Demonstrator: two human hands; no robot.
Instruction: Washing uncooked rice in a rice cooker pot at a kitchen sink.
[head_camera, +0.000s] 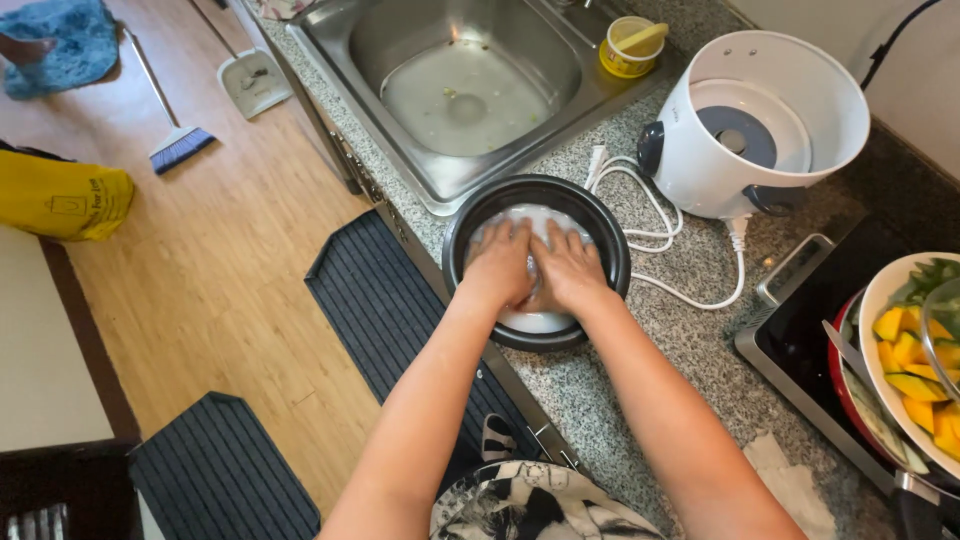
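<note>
A speckled granite surface (700, 330) carries a black inner pot (535, 260). Right of the pot lie a coiled white cord (650, 225) and a white cooker body (750, 125); farther right, a cooktop (800, 320).

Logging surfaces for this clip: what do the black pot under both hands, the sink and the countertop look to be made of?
The black pot: probably coated metal, with a dark, slightly glossy rim; cloudy white water fills it around the left hand and right hand. The sink: brushed stainless steel, grey with soft reflections. The countertop: speckled grey stone, granite or a lookalike.
</note>
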